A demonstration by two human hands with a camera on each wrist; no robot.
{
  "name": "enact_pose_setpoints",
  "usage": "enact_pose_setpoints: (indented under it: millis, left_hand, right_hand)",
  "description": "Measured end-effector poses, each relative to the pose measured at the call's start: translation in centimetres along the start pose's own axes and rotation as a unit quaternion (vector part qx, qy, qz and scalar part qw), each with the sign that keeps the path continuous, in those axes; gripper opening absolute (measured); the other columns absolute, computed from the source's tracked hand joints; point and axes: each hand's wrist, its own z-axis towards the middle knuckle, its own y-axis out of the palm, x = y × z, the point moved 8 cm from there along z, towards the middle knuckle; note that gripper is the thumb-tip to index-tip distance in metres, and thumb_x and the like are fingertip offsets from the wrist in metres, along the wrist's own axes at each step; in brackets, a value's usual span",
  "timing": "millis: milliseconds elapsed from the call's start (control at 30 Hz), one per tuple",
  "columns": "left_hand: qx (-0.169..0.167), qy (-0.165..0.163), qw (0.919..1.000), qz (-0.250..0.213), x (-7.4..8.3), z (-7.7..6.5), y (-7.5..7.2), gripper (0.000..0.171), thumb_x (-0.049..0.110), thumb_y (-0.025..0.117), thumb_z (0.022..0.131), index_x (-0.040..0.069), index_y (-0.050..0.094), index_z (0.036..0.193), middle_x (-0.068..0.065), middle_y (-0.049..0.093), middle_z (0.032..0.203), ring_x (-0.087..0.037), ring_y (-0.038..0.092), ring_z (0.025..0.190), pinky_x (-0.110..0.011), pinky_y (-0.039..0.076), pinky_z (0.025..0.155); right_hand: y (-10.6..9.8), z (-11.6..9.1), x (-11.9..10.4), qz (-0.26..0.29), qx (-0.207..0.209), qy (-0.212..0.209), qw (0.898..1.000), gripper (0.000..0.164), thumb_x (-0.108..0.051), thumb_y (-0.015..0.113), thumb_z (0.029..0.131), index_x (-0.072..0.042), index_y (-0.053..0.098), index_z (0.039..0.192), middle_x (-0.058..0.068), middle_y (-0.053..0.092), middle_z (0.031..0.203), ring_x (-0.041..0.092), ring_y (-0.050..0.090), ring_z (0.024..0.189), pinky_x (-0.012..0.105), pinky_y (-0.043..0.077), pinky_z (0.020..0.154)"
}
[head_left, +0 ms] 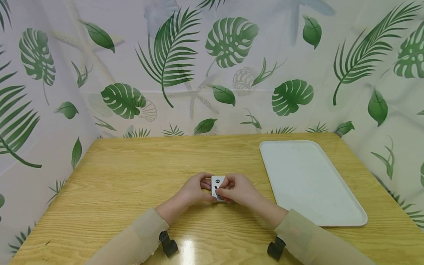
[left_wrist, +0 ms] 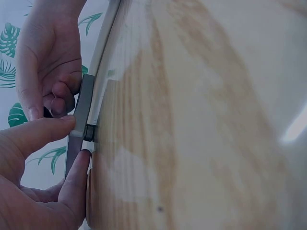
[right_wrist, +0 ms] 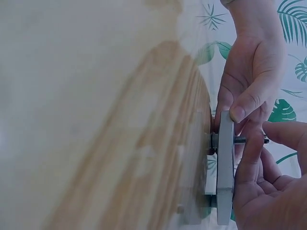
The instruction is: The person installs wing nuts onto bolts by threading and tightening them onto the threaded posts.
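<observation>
A small silver-white rectangular plate [head_left: 213, 184] with a round hole is held just above the table between both hands. My left hand [head_left: 193, 188] grips its left side, thumb on the near edge and fingers at the far edge. A threaded bolt [right_wrist: 240, 140] sticks out of the plate's upper face in the right wrist view. With thumb and finger, my right hand [head_left: 241, 189] pinches the bolt's dark end, other fingers curled beside the plate. Beneath the plate, a short dark fitting [left_wrist: 89, 132] shows in the left wrist view.
A white tray [head_left: 304, 176] lies on the wooden table [head_left: 142, 165] to the right of the right hand. Leaf-printed cloth [head_left: 198, 73] hangs behind the table and along both sides. Dark wrist cameras are strapped over both sleeves.
</observation>
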Motion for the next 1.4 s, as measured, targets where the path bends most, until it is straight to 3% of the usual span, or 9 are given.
enact_pose_setpoints:
  millis: [100, 233, 367, 567, 733, 967, 1167, 1400]
  left_hand:
    - [-0.001, 0.0, 1.0, 0.002, 0.06, -0.13, -0.04, 0.078, -0.008, 0.089, 0.077, -0.002, 0.056, 0.147, -0.015, 0.07, 0.121, -0.022, 0.067, 0.109, -0.034, 0.058, 0.096]
    - [0.0, -0.007, 1.0, 0.003, 0.04, -0.27, -0.06, 0.077, -0.007, 0.089, 0.078, -0.001, 0.056, 0.148, -0.015, 0.07, 0.123, -0.023, 0.068, 0.11, -0.035, 0.058, 0.095]
    - [-0.005, -0.009, 0.9999, 0.002, 0.08, -0.41, 0.0, 0.077, -0.006, 0.088, 0.079, 0.0, 0.055, 0.149, -0.015, 0.069, 0.125, -0.025, 0.068, 0.112, -0.036, 0.058, 0.095]
    - [-0.009, -0.009, 0.9999, 0.003, 0.09, -0.43, 0.04, 0.078, -0.005, 0.088, 0.08, 0.0, 0.054, 0.15, -0.016, 0.068, 0.128, -0.025, 0.066, 0.114, -0.036, 0.058, 0.096]
    - [-0.007, -0.012, 0.9999, 0.0, -0.04, -0.19, 0.05, 0.077, -0.005, 0.088, 0.08, 0.0, 0.054, 0.15, -0.015, 0.069, 0.126, -0.025, 0.067, 0.113, -0.037, 0.058, 0.097]
    - [-0.008, -0.005, 1.0, -0.002, 0.12, -0.17, 0.04, 0.079, -0.007, 0.088, 0.079, -0.002, 0.054, 0.149, -0.016, 0.069, 0.124, -0.025, 0.067, 0.112, -0.037, 0.057, 0.098]
    - [-0.004, -0.009, 0.9999, -0.006, 0.07, -0.15, 0.02, 0.079, -0.007, 0.088, 0.079, 0.0, 0.054, 0.15, -0.015, 0.069, 0.123, -0.024, 0.067, 0.111, -0.036, 0.057, 0.097]
    - [-0.002, -0.006, 1.0, -0.006, -0.02, -0.08, 0.1, 0.078, -0.008, 0.088, 0.079, -0.001, 0.054, 0.149, -0.016, 0.069, 0.123, -0.025, 0.067, 0.111, -0.036, 0.058, 0.097]
  right_hand:
    - [0.09, -0.14, -0.21, 0.004, -0.006, -0.012, 1.0, 0.013, -0.009, 0.076, 0.096, 0.001, 0.068, 0.101, 0.007, 0.071, 0.078, 0.01, 0.063, 0.064, 0.026, 0.055, 0.062]
    - [0.32, -0.22, -0.52, 0.009, -0.023, -0.035, 0.999, 0.028, -0.005, 0.071, 0.097, 0.004, 0.067, 0.123, 0.012, 0.073, 0.083, 0.01, 0.065, 0.068, 0.028, 0.058, 0.066]
    - [0.53, -0.28, -0.68, 0.015, -0.042, -0.054, 0.998, 0.034, -0.003, 0.067, 0.097, 0.006, 0.067, 0.129, 0.013, 0.073, 0.084, 0.01, 0.065, 0.07, 0.029, 0.059, 0.068]
    - [0.54, -0.4, -0.65, 0.041, -0.063, -0.058, 0.996, 0.029, -0.003, 0.064, 0.099, 0.008, 0.07, 0.124, 0.014, 0.072, 0.083, 0.009, 0.065, 0.071, 0.029, 0.06, 0.07]
    - [0.46, -0.22, -0.44, 0.054, -0.06, -0.036, 0.996, 0.028, -0.005, 0.069, 0.098, 0.01, 0.069, 0.122, 0.012, 0.074, 0.083, 0.008, 0.067, 0.07, 0.03, 0.062, 0.069]
    - [0.26, 0.19, -0.08, 0.032, -0.029, -0.001, 0.999, 0.015, -0.009, 0.077, 0.096, 0.002, 0.066, 0.099, 0.003, 0.07, 0.072, 0.009, 0.066, 0.063, 0.028, 0.06, 0.063]
    - [0.32, 0.42, -0.08, 0.005, -0.02, 0.008, 1.0, 0.023, -0.014, 0.077, 0.098, -0.004, 0.061, 0.084, 0.002, 0.068, 0.067, 0.009, 0.064, 0.06, 0.026, 0.058, 0.058]
    - [0.24, 0.46, 0.06, 0.006, -0.008, 0.027, 1.0, 0.029, -0.017, 0.072, 0.102, -0.006, 0.058, 0.08, 0.004, 0.069, 0.066, 0.009, 0.064, 0.057, 0.025, 0.057, 0.054]
